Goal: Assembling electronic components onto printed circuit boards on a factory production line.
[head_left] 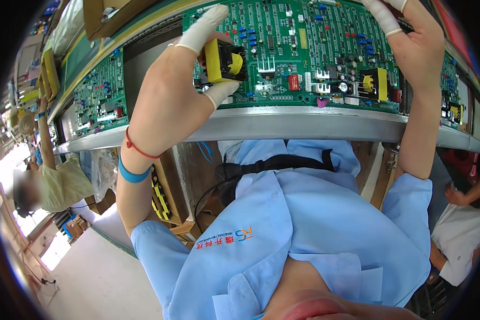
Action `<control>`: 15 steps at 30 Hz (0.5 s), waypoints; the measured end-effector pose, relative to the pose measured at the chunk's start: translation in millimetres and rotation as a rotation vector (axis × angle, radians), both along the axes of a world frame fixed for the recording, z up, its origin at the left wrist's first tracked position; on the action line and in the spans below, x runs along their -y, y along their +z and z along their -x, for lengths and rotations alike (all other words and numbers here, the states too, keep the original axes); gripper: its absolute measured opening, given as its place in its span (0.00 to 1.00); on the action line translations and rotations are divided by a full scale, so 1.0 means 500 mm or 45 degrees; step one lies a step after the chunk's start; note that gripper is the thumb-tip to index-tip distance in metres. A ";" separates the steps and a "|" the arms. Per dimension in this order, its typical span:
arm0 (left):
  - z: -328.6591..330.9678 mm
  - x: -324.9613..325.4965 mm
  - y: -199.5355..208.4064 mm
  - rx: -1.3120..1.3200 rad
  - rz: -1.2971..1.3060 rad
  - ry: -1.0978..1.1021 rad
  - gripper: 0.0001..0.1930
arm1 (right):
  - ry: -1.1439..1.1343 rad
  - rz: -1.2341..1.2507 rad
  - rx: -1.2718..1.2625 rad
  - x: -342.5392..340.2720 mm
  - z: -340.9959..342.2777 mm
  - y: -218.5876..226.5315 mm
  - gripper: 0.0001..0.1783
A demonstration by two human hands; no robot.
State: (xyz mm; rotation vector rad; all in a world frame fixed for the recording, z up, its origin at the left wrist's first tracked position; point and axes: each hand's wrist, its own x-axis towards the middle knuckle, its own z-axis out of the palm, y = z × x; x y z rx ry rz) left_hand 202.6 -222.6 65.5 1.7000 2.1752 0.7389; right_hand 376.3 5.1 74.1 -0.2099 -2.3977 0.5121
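My left hand (170,93), in white finger cots, grips a yellow and black transformer (218,61) between thumb and fingers. It holds the transformer over the left part of a green circuit board (282,53); whether its pins touch the board is hidden. My right hand (418,50), also in finger cots, is at the board's upper right, its visible fingers stretched out and the tips partly cut off by the frame edge. A similar transformer (381,84) sits on the board's lower right. Near it are a red block capacitor (294,82) and white heat sinks (321,74).
A metal rail (304,122) runs along the board's near edge. More circuit boards lie to the left (98,90) and right (450,90). A cardboard box (98,18) stands at the upper left. Below left, a box holds yellow and black parts (159,197). Other people (64,184) are at both sides.
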 end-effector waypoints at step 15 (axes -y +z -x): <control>-0.027 -0.048 0.011 -0.251 0.399 -0.158 0.46 | 0.017 -0.119 0.039 -0.014 -0.006 -0.031 0.07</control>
